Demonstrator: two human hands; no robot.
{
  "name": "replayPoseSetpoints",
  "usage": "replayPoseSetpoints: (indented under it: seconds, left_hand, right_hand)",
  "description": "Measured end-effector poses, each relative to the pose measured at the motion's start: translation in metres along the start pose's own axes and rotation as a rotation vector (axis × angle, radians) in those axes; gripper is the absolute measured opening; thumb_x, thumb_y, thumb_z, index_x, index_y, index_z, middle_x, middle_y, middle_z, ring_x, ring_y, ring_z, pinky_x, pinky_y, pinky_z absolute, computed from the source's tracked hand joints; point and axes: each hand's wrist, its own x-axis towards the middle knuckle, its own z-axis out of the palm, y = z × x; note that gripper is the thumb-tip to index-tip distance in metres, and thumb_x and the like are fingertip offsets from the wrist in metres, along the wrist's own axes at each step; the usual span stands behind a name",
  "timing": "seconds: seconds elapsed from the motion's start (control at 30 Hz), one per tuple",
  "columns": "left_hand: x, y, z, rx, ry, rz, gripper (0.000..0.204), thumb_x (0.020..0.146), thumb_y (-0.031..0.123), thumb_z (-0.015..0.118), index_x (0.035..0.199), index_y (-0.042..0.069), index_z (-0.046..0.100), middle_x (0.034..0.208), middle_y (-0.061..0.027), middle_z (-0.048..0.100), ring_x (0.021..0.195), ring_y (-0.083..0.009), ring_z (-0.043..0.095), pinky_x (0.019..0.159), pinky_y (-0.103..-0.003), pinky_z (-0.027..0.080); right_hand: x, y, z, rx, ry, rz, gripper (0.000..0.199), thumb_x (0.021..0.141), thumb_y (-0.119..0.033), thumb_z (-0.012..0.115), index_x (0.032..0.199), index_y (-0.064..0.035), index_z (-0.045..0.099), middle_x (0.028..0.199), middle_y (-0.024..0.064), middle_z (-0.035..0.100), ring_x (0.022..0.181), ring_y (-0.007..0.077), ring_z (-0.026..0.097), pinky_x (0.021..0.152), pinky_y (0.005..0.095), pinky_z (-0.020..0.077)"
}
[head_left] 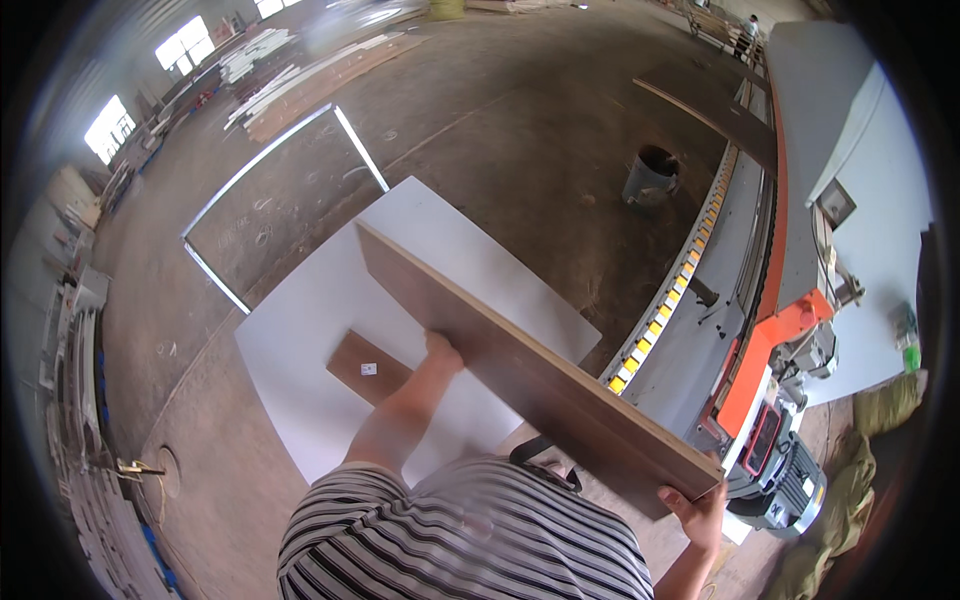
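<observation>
A long brown wooden board (540, 385) is held on edge, slanting from the white table over to the machine side. My left hand (443, 352) grips its lower edge near the middle; most of those fingers are hidden behind the board. At the near right end, my right hand (697, 513) clasps the corner, thumb on the brown face. A shorter brown board (352, 358) with a small white label lies flat on the white tabletop (290, 330), partly covered by my left forearm.
Along the right runs a long machine (690, 345) with a yellow-and-white edge strip, an orange arm (750, 370) and a motor (795, 490). A metal bucket (650, 178) stands on the floor beyond. Stacked boards (320, 85) lie far left, and a person (746, 35) is far right.
</observation>
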Motion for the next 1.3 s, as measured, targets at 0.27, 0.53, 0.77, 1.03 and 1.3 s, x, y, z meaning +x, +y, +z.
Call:
replayPoseSetpoints:
  seconds: [0.27, 0.53, 0.77, 1.03, 1.3]
  left_hand:
    - [0.114, -0.021, -0.039, 0.312, 0.083, -0.107, 0.041, 0.094, 0.031, 0.037, 0.121, 0.002, 0.046, 0.123, -0.0107, 0.05, 0.109, -0.0216, 0.051, 0.088, -0.037, 0.044]
    - [0.132, -0.008, -0.027, -0.158, -0.159, -0.219, 0.047, 0.085, 0.03, 0.058, 0.115, -0.004, 0.046, 0.11, -0.0132, 0.056, 0.096, -0.0272, 0.056, 0.082, -0.045, 0.046]
    - [-0.045, -0.055, -0.014, -0.022, -0.552, -0.29, 0.035, 0.085, 0.017, 0.058, 0.112, -0.002, 0.045, 0.106, -0.0141, 0.055, 0.099, -0.0259, 0.055, 0.089, -0.042, 0.045]
    - [0.046, -0.04, 0.02, 0.186, -0.446, 0.026, 0.034, 0.084, 0.005, 0.056, 0.113, -0.004, 0.04, 0.104, -0.0125, 0.054, 0.089, -0.0214, 0.057, 0.076, -0.032, 0.051]
    - [0.115, -0.065, 0.004, 0.898, -0.306, -0.186, 0.083, 0.078, 0.051, 0.061, 0.135, 0.007, 0.019, 0.133, -0.0193, 0.032, 0.116, -0.0277, 0.04, 0.085, -0.047, 0.044]
  right_hand:
    - [0.051, 0.017, 0.067, 0.72, 0.024, 0.332, 0.044, 0.06, -0.005, 0.051, 0.103, 0.0027, 0.054, 0.093, 0.0091, 0.059, 0.087, 0.022, 0.057, 0.079, 0.0315, 0.0462]
    - [0.093, 0.056, 0.14, 0.946, 0.123, 0.439, 0.04, 0.067, -0.003, 0.049, 0.107, 0.0037, 0.051, 0.099, 0.0115, 0.057, 0.09, 0.0244, 0.055, 0.081, 0.0351, 0.0457]
    - [0.146, 0.075, 0.215, 1.026, 0.029, 0.598, 0.03, 0.077, -0.003, 0.052, 0.107, 0.002, 0.051, 0.1, 0.0113, 0.057, 0.092, 0.0249, 0.057, 0.079, 0.0355, 0.0486]
    - [0.156, 0.096, 0.247, 1.0, -0.242, 0.641, 0.028, 0.084, -0.005, 0.044, 0.111, 0.001, 0.041, 0.1, 0.0167, 0.057, 0.092, 0.0248, 0.059, 0.082, 0.0356, 0.0494]
    - [0.107, 0.146, 0.246, 0.7, -0.356, 0.832, 0.023, 0.086, -0.009, 0.045, 0.106, 0.0019, 0.044, 0.094, 0.0168, 0.06, 0.082, 0.0237, 0.062, 0.075, 0.0331, 0.0508]
